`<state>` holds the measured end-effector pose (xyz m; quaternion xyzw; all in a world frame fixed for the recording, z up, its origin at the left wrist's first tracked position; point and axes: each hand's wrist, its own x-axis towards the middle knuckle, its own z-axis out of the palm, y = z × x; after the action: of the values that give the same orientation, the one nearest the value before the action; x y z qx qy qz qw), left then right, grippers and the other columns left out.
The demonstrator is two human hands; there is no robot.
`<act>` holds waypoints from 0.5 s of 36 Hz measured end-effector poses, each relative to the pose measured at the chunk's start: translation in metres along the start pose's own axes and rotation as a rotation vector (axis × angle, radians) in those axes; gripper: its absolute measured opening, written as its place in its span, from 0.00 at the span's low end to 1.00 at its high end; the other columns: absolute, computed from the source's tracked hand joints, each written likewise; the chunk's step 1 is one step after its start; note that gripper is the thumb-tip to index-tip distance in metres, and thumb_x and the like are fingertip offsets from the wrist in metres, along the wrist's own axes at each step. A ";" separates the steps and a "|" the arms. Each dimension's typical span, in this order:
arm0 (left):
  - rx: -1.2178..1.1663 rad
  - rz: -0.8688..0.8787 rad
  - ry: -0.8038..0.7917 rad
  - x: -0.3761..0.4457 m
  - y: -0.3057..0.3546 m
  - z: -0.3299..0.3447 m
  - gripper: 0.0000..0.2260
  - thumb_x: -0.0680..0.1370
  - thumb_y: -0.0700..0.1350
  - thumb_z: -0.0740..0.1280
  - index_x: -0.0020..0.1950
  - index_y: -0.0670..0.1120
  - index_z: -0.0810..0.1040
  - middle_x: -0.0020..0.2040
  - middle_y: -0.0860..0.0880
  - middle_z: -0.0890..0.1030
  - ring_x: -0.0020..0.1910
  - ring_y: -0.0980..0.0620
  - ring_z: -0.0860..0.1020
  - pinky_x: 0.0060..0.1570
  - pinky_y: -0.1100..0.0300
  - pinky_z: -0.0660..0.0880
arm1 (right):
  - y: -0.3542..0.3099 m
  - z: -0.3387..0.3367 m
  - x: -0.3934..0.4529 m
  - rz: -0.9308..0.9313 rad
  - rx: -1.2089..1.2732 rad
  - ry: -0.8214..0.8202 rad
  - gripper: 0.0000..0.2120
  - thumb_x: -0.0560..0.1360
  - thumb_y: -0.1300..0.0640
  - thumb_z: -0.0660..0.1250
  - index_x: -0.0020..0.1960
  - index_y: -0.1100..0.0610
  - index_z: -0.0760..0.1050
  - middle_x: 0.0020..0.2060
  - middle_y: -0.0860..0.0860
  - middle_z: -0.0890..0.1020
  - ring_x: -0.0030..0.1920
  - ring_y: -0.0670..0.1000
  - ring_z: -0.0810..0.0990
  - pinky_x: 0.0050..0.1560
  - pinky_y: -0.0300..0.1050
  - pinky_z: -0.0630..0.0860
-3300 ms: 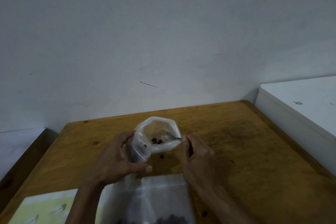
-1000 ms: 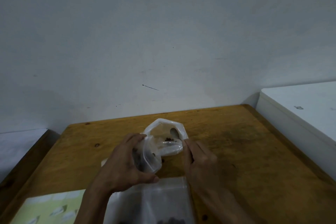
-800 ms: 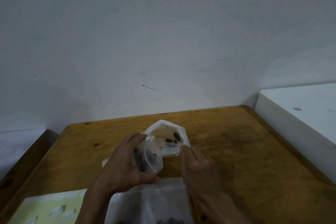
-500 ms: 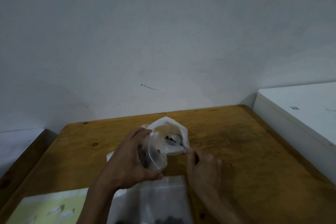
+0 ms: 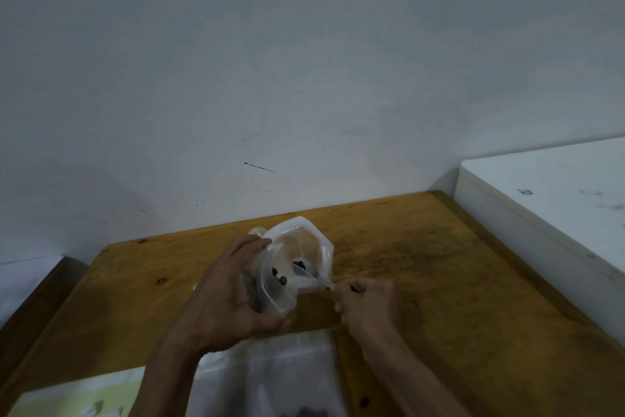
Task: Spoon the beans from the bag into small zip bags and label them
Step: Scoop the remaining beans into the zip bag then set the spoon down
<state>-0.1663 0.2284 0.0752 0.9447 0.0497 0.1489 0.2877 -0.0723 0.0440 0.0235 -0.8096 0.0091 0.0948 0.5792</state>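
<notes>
Large bag point(image 5: 270, 379): clear, flat on the surface point(image 5: 439, 281), nearest of all, dark beans at its near edge.
Left hand point(image 5: 230, 295): just beyond the large bag, curled around the small zip bag point(image 5: 291, 264), now tilted more upright than half a second ago.
Right hand point(image 5: 367, 303): right of the small zip bag, has drawn back, fingers pinched on a thin spoon handle.
Beans point(image 5: 280, 278): a few inside the small zip bag.

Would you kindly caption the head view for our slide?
Left hand holds small zip bag open; right hand spoons beans in.
</notes>
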 end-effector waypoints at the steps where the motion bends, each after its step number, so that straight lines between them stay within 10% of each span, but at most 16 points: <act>1: -0.002 -0.003 0.001 -0.001 -0.001 0.000 0.52 0.54 0.60 0.84 0.74 0.54 0.66 0.65 0.69 0.62 0.62 0.66 0.65 0.50 0.81 0.62 | -0.002 0.000 0.000 0.024 0.027 -0.022 0.11 0.76 0.59 0.70 0.35 0.56 0.82 0.28 0.50 0.82 0.26 0.43 0.76 0.27 0.37 0.72; 11: -0.014 -0.097 -0.007 -0.009 -0.023 -0.007 0.56 0.49 0.70 0.77 0.74 0.54 0.67 0.70 0.63 0.65 0.65 0.60 0.67 0.59 0.67 0.66 | -0.007 0.001 0.002 0.189 0.398 -0.082 0.08 0.78 0.58 0.69 0.43 0.59 0.83 0.32 0.53 0.84 0.31 0.47 0.80 0.35 0.41 0.78; 18: -0.007 -0.105 0.005 -0.009 -0.021 -0.009 0.55 0.49 0.68 0.78 0.74 0.54 0.67 0.69 0.63 0.65 0.65 0.57 0.69 0.60 0.62 0.69 | 0.002 0.011 0.009 -0.274 0.033 0.167 0.16 0.81 0.55 0.63 0.36 0.54 0.79 0.27 0.50 0.79 0.27 0.46 0.78 0.32 0.49 0.79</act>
<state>-0.1776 0.2492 0.0678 0.9395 0.0993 0.1363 0.2983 -0.0650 0.0549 0.0164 -0.7985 -0.0517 -0.0531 0.5974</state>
